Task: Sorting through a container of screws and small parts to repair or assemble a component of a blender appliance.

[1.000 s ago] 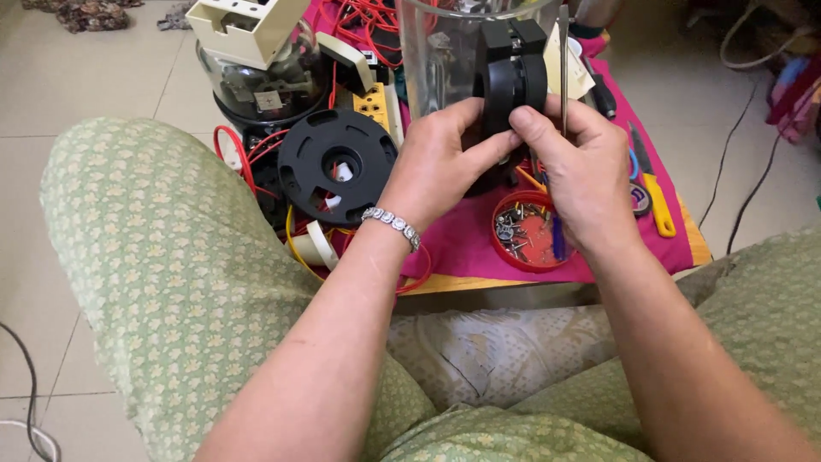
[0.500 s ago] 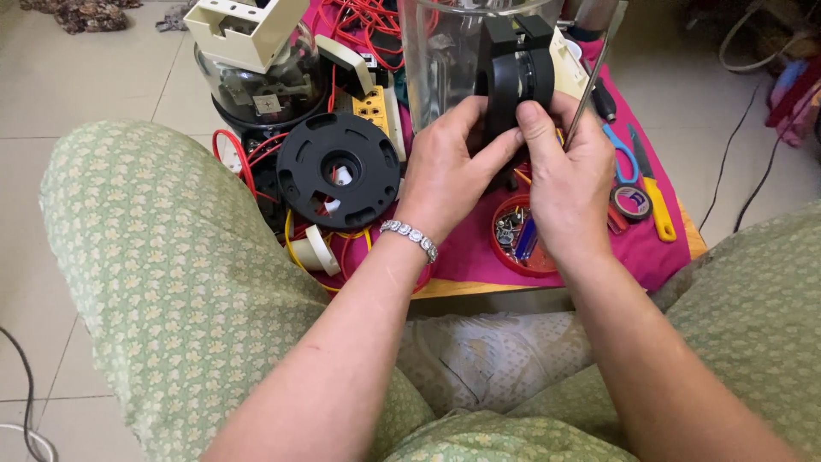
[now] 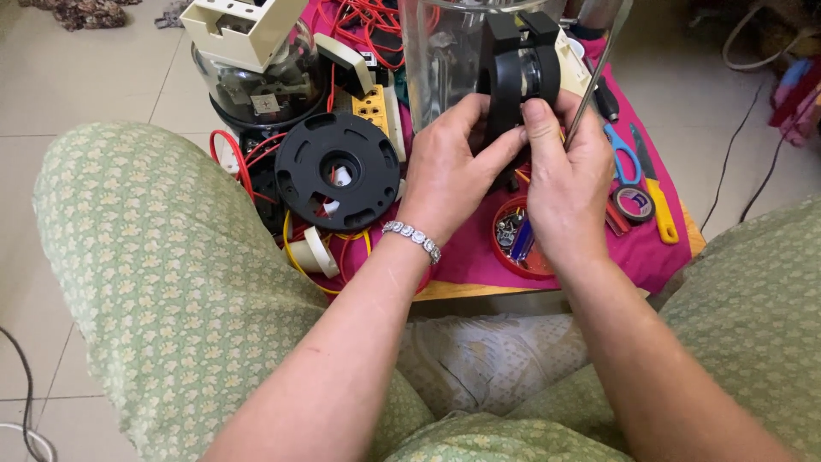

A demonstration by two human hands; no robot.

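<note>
Black plastic fitting (image 3: 517,73), a chunky blocky part mounted against the side of a clear jar (image 3: 440,60), sits between the fingertips of both hands, just above the knuckles and near the top of the view. Left hand (image 3: 449,171) curls around it from the left, fingers clasped on its lower left edge and thumb stretched across to meet the other hand; a silver beaded bracelet (image 3: 412,239) circles that wrist. Right hand (image 3: 564,184) grips the fitting from the right, thumb pressed up against its front face, while a thin metal rod (image 3: 594,73), probably a screwdriver shaft, slants up out of the same fist past the fingers. Directly beneath the right palm lies a round red lid (image 3: 517,244) holding small screws and bits. Right of the right hand's fingers are blue-handled scissors (image 3: 623,152), a roll of dark tape (image 3: 634,204) and a yellow-handled knife (image 3: 660,205), all on a magenta cloth (image 3: 466,252). Left of the left hand's fingers lies a black round disc (image 3: 338,171) with a hole in its middle, over red and yellow wires. Beyond that, well away from the fingers, stands a cream and clear appliance base (image 3: 248,60). Green patterned trouser legs frame the lower view.
</note>
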